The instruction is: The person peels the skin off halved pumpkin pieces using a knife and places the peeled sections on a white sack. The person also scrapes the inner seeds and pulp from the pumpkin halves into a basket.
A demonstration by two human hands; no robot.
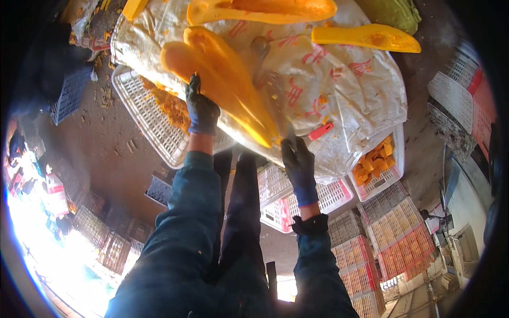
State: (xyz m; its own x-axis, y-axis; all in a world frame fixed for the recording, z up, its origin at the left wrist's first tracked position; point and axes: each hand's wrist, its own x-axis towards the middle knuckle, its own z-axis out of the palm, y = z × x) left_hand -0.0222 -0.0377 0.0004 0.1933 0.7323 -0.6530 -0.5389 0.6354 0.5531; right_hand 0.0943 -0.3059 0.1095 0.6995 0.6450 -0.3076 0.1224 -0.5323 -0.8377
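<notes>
A long piece of halved orange squash, likely pumpkin, lies tilted over the near left part of the sheet-covered table. My left hand, in a dark glove, holds its left side. In a dark glove too, my right hand grips the handle of a large knife, whose blurred blade points away from me beside the squash's right edge. A metal spoon rests beyond the blade. Near my right hand lies a red-handled tool, perhaps a peeler. More squash halves and a narrower piece lie farther back.
A white basket with squash pulp stands at the table's left edge. Another basket with orange chunks is at the near right. Stacked crates stand on the floor at right, a blue crate at left. A green squash lies far right.
</notes>
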